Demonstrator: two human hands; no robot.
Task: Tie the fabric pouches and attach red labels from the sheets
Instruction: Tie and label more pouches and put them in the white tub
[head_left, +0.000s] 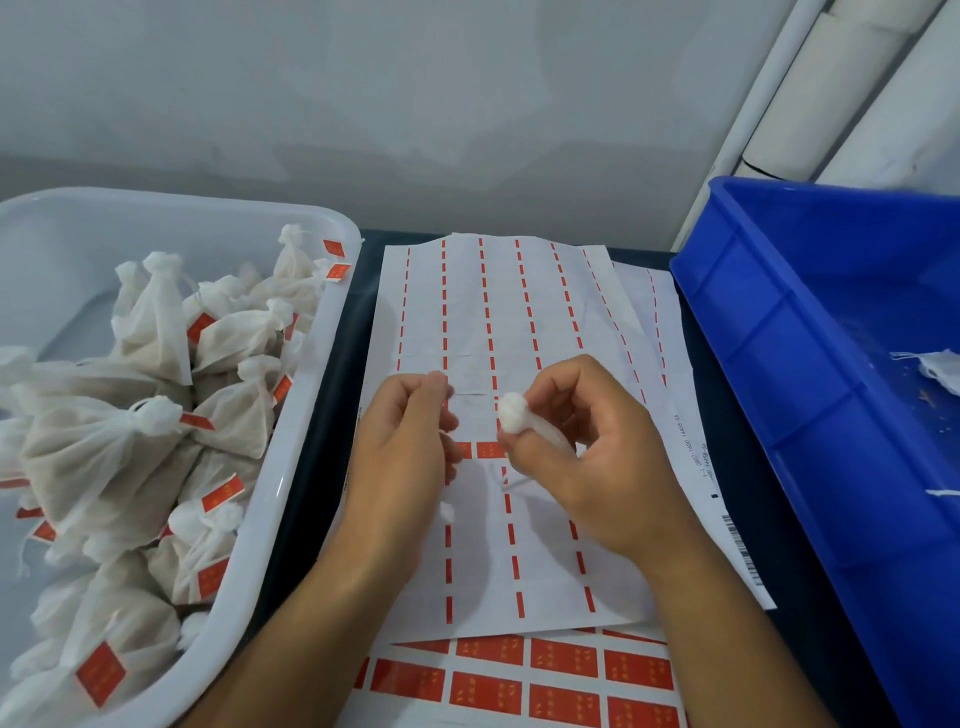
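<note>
My right hand (587, 457) grips a small white fabric pouch (514, 413) by its gathered neck, the puffed top sticking out toward the left. My left hand (405, 441) is beside it with fingers curled, pinching the pouch's thin white string; the string itself is barely visible. Both hands hover over a mostly peeled label sheet (493, 322), where a couple of red labels (488, 450) remain between the hands. A fuller sheet of red labels (566, 675) lies at the near edge.
A white tub (306, 374) on the left holds several tied pouches with red labels (156, 415). A blue crate (779, 364) on the right holds a scrap of white fabric (940, 369). More backing sheets (691, 441) lie under the top one on the dark table.
</note>
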